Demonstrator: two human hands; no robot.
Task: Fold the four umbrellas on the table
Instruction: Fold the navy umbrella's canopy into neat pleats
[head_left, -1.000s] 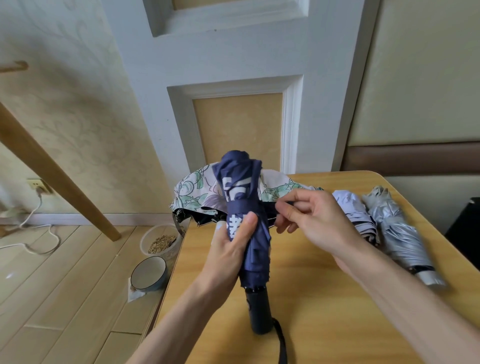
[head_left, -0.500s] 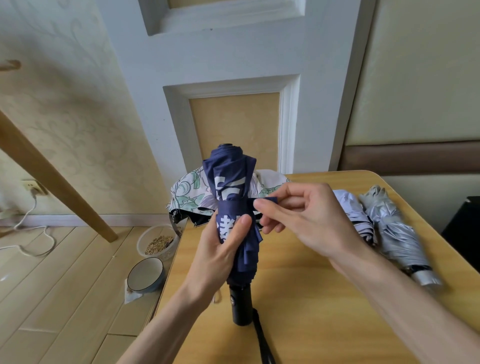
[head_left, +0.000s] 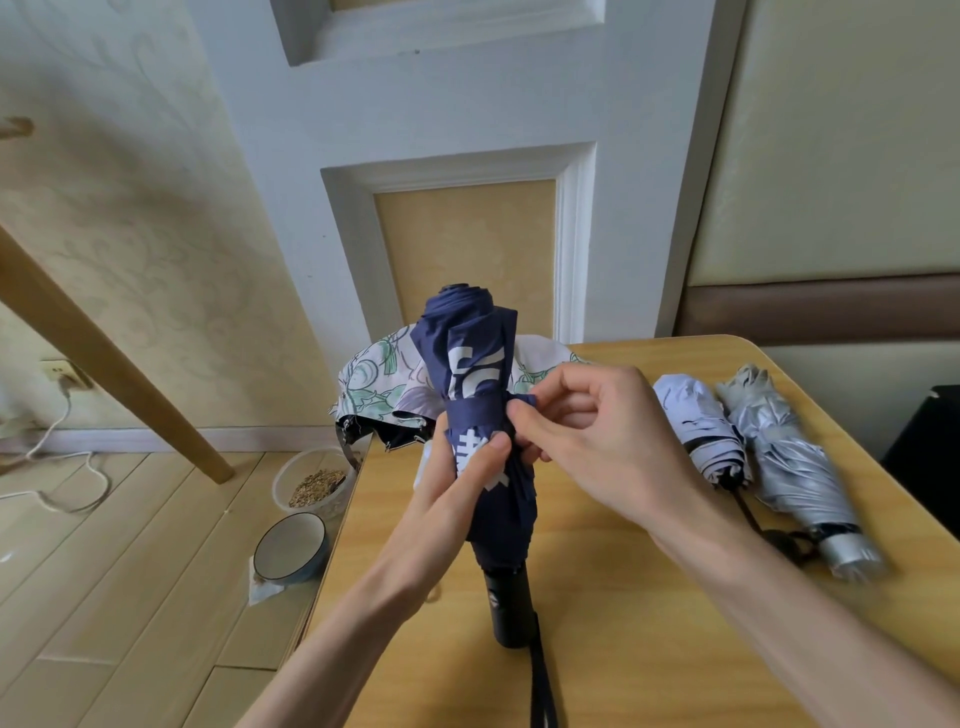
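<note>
A navy umbrella (head_left: 475, 358) with white lettering stands upright on its black handle on the wooden table (head_left: 623, 597), its canopy rolled up. My left hand (head_left: 457, 483) grips the rolled canopy from the left, thumb across the front. My right hand (head_left: 587, 436) pinches the end of the navy strap wrapped round the canopy. Behind it lies an open floral umbrella (head_left: 379, 395) at the table's far left corner. A folded white umbrella (head_left: 698, 431) and a folded silver umbrella (head_left: 795, 467) lie side by side at the right.
On the floor to the left of the table sit a clear tub of grain (head_left: 314, 478) and a blue-rimmed bowl (head_left: 291, 545). A slanted wooden beam (head_left: 104, 358) and a white cable (head_left: 57, 467) are further left. A white panelled wall stands behind the table.
My right hand has drawn the strap from the right in toward the canopy and now pinches its end against the roll. The umbrella has shifted slightly left and stands more upright.
</note>
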